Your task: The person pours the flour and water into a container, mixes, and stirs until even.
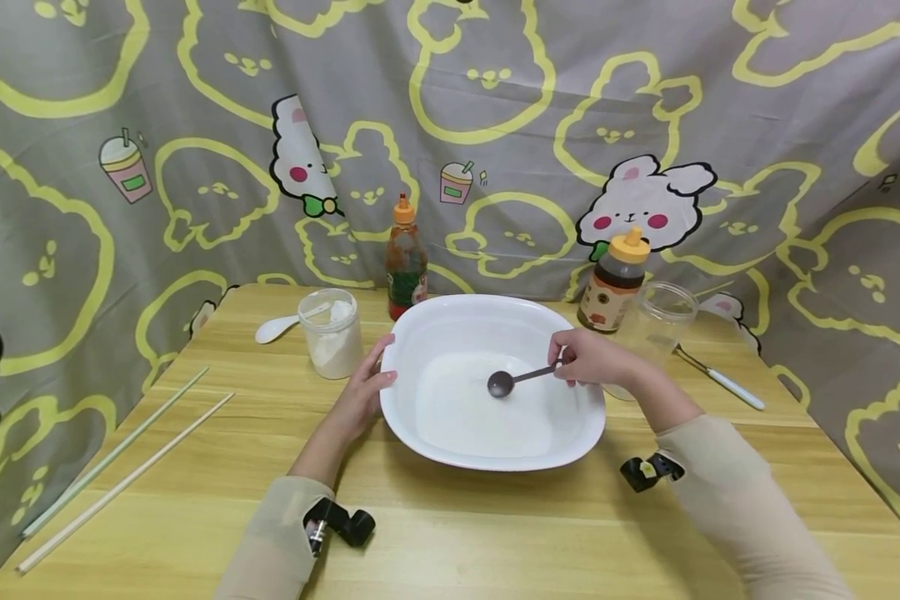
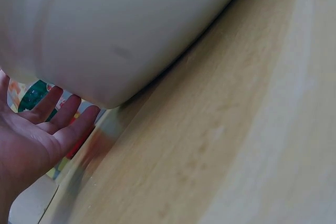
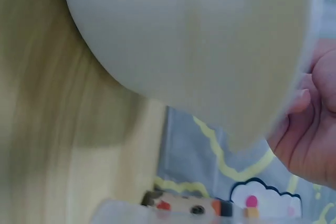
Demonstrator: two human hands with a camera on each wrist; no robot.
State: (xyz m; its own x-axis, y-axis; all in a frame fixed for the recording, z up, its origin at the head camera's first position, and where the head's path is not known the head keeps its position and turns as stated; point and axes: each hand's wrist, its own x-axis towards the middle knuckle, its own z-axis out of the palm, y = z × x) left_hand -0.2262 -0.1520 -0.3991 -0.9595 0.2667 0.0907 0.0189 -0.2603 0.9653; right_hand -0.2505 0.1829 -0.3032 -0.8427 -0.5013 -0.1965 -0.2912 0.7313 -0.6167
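Near the middle of the worktop [image 1: 457, 533] sits a white basin [image 1: 487, 323]. My left hand [image 1: 362, 393] rests at its left side, unclenched, fingers fairly straight against the wall. With my right hand [image 1: 591, 358] I pinch the handle of a dark spoon [image 1: 501, 384], its bowl over the basin's interior; I cannot tell whether it touches the bottom. Left of the basin stands a jar of white powder [image 1: 335, 348], behind it an orange-capped bottle [image 1: 407, 271], and to the right a clear jar [image 1: 658, 321].
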